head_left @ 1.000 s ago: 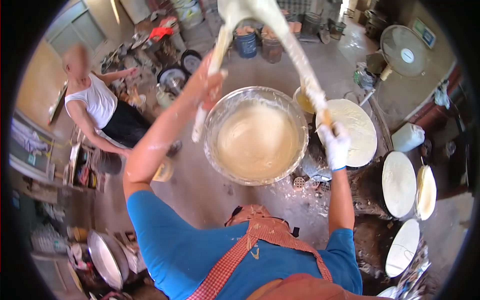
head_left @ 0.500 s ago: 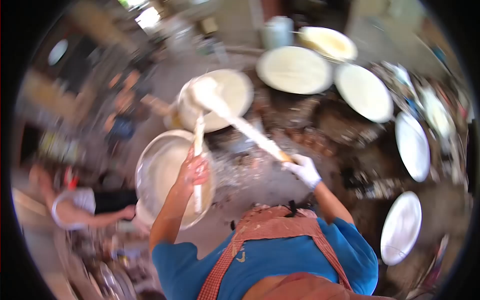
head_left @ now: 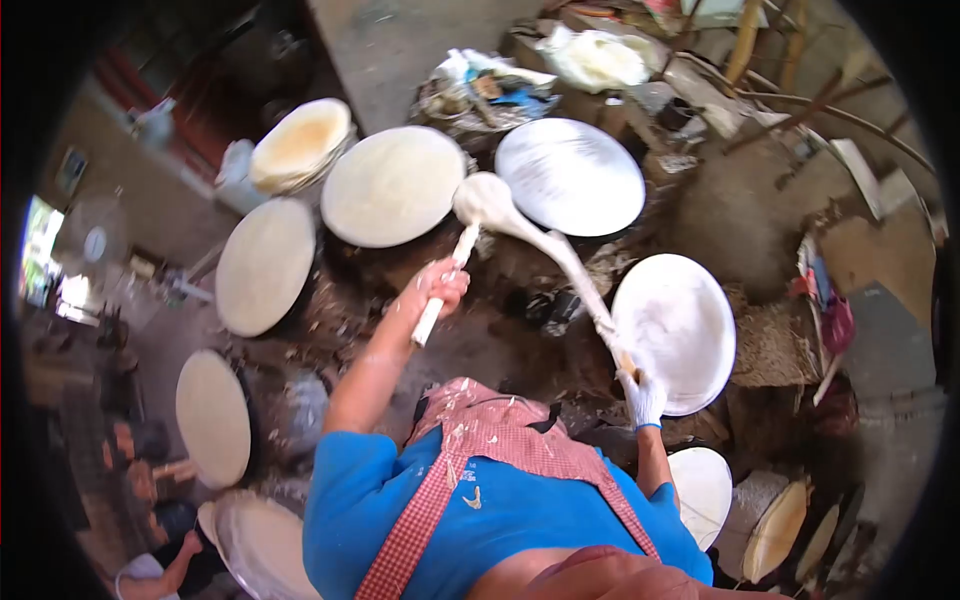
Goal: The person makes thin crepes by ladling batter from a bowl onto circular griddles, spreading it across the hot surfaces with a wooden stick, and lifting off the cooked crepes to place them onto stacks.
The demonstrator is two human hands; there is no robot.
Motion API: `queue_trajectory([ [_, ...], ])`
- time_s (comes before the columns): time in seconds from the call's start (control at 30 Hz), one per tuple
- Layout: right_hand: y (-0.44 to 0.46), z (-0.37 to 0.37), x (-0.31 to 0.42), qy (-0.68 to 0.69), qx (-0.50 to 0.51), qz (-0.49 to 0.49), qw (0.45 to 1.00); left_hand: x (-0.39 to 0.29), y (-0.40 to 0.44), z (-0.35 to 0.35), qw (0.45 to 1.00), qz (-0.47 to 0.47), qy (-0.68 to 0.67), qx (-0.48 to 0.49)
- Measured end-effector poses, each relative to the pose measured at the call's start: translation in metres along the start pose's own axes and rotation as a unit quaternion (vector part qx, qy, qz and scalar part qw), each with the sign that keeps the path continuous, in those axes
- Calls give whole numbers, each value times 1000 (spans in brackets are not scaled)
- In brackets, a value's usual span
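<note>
My left hand (head_left: 440,285) is closed around a batter-coated stick (head_left: 430,318), held upright at a slant. My right hand (head_left: 645,398), in a white glove, grips the handle end of a long ladle (head_left: 575,268) caked with pale batter. The ladle's bowl (head_left: 484,200) hangs near the top of the stick, in front of the gap between two round griddles. One griddle (head_left: 393,187) carries a pale layer of batter; the other (head_left: 570,177) looks whitish and streaked. Beside my right hand lies another whitish round griddle (head_left: 675,335).
More round griddles (head_left: 265,265) curve around me on the left. A stack of thin round sheets (head_left: 300,145) sits at the back. At lower left are a large basin (head_left: 265,545) and another person's arm (head_left: 172,570). Rags (head_left: 595,58) and sticks lie at the back right.
My view has swung to the right. The ladle and stick have moved from the basin side to the griddles, both still held; the basin is now at the lower left.
</note>
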State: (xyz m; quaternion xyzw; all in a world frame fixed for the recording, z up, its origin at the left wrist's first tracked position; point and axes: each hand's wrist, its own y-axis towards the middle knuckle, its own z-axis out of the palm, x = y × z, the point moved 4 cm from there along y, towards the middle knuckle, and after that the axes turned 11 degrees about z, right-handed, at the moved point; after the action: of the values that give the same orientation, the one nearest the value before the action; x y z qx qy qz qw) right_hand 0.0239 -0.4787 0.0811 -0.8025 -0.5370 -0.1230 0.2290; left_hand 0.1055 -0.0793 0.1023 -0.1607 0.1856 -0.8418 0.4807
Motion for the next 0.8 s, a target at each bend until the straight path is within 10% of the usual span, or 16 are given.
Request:
queue_trajectory([
  [0.13,48,-29,27,82,-109,59,989,-27,121,91,910,99,403,-12],
  [0.27,95,-19,127,119,-186,-182,958,-34,236,130,750,183,635,-22],
  [0.4,198,69,109,-26,-87,11,996,-70,369,83,765,177,618,20],
  [0.47,207,63,88,127,-92,-27,987,-109,389,81,373,392,840,-33],
  [0.53,173,22,114,337,15,162,927,-112,330,120,242,353,904,-24],
  [0.6,192,40,143,675,-46,69,733,-120,330,119,217,357,908,-11],
  [0.7,246,79,148,121,-42,79,989,-122,341,129,265,362,894,18],
  [0.8,250,57,141,-7,-51,111,992,-132,309,176,345,487,802,29],
])
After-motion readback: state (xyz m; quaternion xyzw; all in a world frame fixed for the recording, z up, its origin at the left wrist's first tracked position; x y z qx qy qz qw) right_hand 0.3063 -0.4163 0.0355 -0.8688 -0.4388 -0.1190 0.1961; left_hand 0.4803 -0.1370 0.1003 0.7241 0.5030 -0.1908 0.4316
